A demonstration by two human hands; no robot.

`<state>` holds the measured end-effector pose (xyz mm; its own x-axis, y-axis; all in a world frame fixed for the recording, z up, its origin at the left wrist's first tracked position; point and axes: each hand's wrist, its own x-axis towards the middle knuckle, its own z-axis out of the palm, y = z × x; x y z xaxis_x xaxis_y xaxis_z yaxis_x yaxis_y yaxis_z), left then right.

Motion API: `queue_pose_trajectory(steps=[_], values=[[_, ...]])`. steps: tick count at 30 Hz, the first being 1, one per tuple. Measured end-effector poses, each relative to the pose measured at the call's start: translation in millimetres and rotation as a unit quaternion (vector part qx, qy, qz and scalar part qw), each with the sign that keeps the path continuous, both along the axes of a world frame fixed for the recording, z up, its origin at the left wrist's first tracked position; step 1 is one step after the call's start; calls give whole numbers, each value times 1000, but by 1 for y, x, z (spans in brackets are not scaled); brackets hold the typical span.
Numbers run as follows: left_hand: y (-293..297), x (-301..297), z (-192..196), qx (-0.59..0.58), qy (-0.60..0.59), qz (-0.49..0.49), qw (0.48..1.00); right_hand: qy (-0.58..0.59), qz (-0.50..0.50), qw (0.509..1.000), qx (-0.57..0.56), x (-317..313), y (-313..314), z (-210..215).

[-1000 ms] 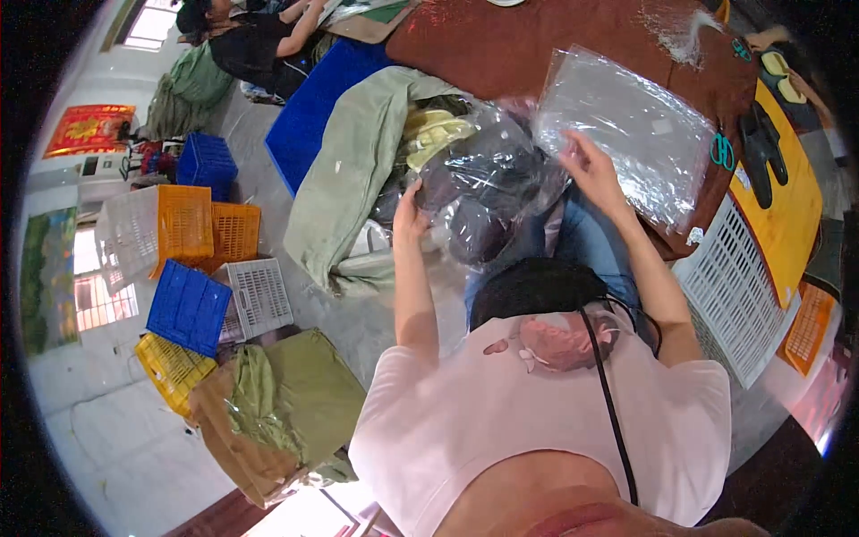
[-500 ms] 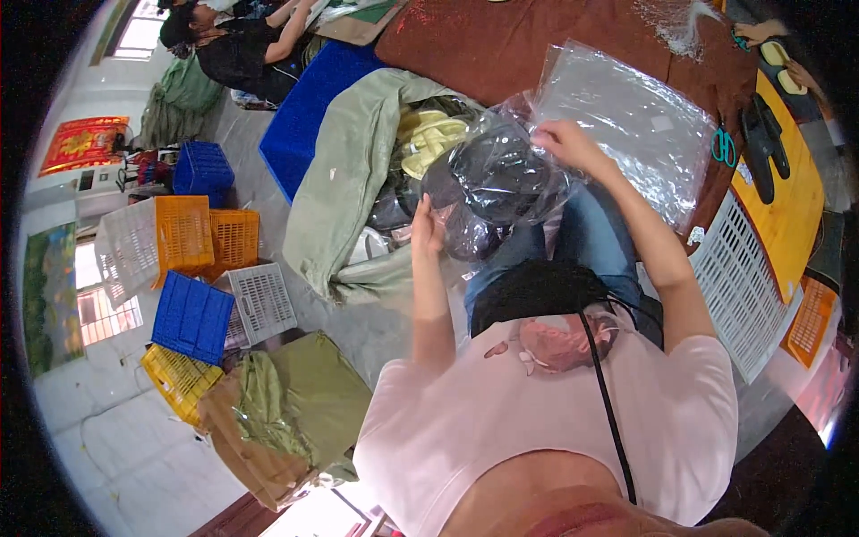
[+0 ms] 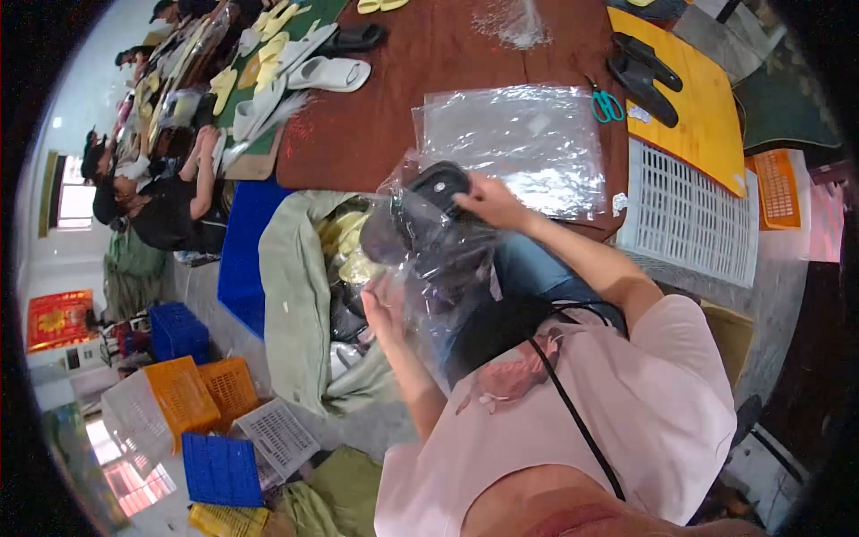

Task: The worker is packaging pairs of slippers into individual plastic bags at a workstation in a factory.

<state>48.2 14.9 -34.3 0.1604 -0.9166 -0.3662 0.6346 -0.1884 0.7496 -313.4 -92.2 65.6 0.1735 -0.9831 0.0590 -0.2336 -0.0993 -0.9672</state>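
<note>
Black slipper [image 3: 438,185]: in the head view, sitting near the green sack [image 3: 288,309], on its right.
Clear bag [image 3: 438,291]: hanging loosely below it, likely proving soft and slippery.
Right fingers [image 3: 471,199]: clamping on the slipper's edge.
Left fingers [image 3: 373,307]: resting by the bag; whether gripping, I cannot tell.
Slipper feel: probably flexing, weighing little, its edge offering the surest hold.

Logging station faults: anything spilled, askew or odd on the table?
One thing stands out: a white streaky patch toward the far side of the brown table cover, odd against the dark surface. Can't tell whether it's a spill or wear.
</note>
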Motion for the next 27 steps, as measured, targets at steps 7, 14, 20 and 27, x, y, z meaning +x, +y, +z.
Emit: queue_pose_trajectory(steps=[7, 14, 20, 27], values=[[-28, -27, 8, -52, 0, -69, 996, 152, -396, 905, -41, -227, 28, -7], [-50, -40, 41, -69, -7, -125, 990, -143, -673, 723, -61, -415, 46, -21], [-86, -84, 69, -62, 88, -109, 988, -335, -556, 760, -1, -468, 53, -73], [-174, -136, 83, -137, 32, -278, 950, -456, -120, 874, 117, -310, 26, -3]])
